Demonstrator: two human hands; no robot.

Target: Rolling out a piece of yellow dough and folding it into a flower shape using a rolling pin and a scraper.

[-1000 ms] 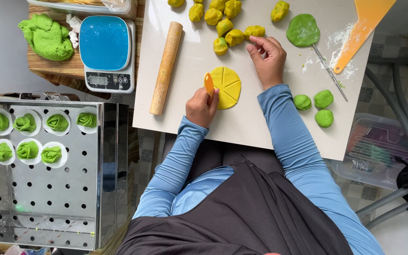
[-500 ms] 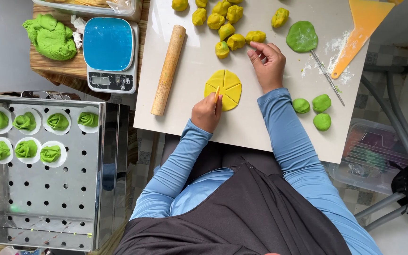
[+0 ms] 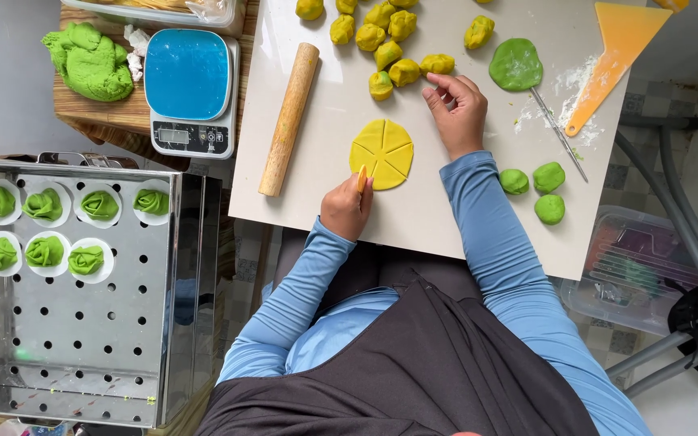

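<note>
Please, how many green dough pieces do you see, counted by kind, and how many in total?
Folded green pieces on the steamer tray: 7
Small green balls on the white board: 3
Flat green disc: 1
Large green lump: 1
Total: 12

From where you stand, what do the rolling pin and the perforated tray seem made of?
The rolling pin looks like plain unvarnished wood: pale tan, matte, faint grain. The perforated tray looks like polished metal, probably stainless steel: silvery, with mirror-like reflections on its rim.
</note>
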